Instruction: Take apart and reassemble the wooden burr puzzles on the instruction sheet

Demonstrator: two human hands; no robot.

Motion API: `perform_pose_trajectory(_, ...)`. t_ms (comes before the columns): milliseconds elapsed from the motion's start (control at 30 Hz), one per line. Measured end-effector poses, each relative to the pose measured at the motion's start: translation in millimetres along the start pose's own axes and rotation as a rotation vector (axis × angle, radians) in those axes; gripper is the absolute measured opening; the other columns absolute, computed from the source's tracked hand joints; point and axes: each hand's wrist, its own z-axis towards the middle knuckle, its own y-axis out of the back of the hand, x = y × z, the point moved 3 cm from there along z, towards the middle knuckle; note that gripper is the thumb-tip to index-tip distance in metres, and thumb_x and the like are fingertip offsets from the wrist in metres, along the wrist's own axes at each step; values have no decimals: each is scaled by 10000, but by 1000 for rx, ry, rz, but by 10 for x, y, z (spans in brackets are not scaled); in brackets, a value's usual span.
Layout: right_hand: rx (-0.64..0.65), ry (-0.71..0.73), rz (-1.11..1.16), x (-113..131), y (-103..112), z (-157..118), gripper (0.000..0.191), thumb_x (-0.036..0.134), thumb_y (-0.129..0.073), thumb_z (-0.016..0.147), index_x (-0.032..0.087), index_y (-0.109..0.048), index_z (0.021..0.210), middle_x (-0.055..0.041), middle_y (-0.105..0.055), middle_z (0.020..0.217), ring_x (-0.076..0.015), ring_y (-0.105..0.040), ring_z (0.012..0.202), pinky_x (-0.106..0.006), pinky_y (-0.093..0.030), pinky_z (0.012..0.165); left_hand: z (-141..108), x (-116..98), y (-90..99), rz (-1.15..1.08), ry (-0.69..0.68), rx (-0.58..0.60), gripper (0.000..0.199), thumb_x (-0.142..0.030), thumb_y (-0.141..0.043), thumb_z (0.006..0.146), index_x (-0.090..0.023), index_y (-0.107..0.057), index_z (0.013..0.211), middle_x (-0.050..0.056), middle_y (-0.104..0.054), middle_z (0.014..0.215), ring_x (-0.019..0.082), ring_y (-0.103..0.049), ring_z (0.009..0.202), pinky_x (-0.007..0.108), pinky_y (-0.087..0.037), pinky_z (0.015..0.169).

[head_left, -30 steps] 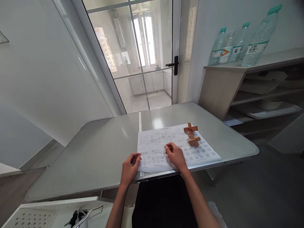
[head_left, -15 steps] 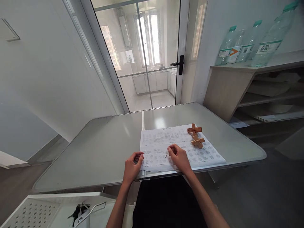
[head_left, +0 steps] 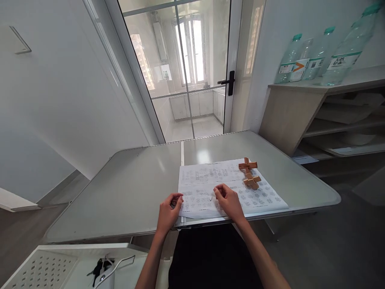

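My left hand rests at the left edge of a printed paper sheet, its fingers curled in loosely and nothing visible in them. Over the lower middle of the sheet lies my right hand, also loosely closed, with no object showing in its grip. Rows of small printed figures cover the paper, and a small dark mark sits just left of my right hand. Two brown wooden interlocking-piece puzzles, a darker one and a lighter one, stand on the sheet's right side, close together, apart from both hands.
The pale table has a seam running front to back. Below its left front, a white open container holds keys. Several clear bottles stand on a wooden shelf unit at right. A glass door is behind the table.
The whole view has shifted slightly, with everything sitting a little further right. Both hands keep their pose, and the wooden puzzles stay in place on the sheet.
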Motion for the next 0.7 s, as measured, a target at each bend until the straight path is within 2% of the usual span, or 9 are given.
perform_pose_trajectory(700,-11,8,-48,-18,10,0,383,570,-537,952,224,-653,836,-20,-677,659,-217,-639,647,-299,-447,629,-2,11,-13,8,5,16,318,-483,-580,943,-221,-739,1027,31,-767,895,203,-690,836,303,-517,807)
